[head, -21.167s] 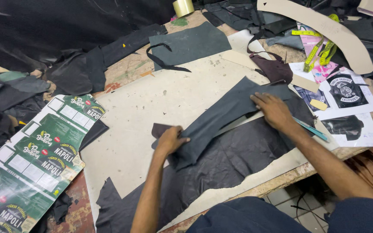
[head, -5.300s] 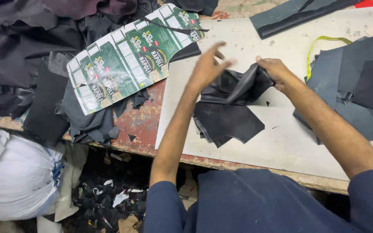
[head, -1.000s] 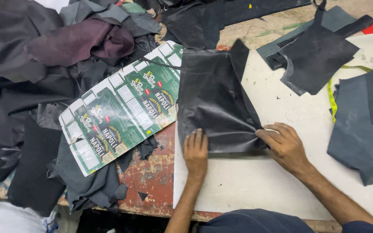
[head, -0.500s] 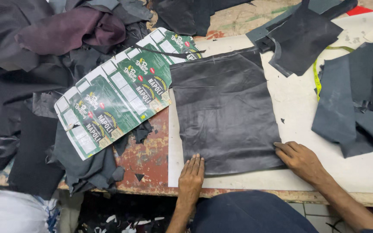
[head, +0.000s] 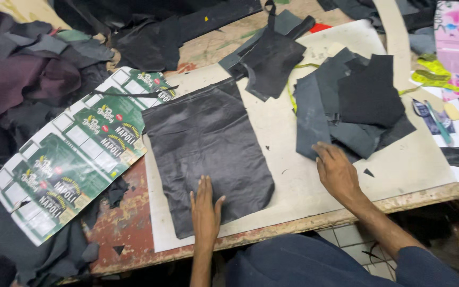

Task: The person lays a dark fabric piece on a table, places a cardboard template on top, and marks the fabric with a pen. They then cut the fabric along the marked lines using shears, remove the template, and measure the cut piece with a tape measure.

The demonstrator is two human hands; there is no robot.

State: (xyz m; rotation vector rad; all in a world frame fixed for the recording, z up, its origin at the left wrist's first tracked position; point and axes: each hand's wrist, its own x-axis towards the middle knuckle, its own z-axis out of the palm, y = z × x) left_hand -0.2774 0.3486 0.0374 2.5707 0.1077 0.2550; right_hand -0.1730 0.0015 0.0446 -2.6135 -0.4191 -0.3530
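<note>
I see my left hand lying flat, fingers spread, pressing the near edge of the black leather sheet on the pale cutting board. My right hand, open, touches the grey scrap pile at right. Green printed cardboard lies left.

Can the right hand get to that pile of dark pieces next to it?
Probably yes. The right hand already has its fingertips at the edge of the pile of dark pieces, with only bare board around it. The left hand lies flat on the big black sheet.
</note>
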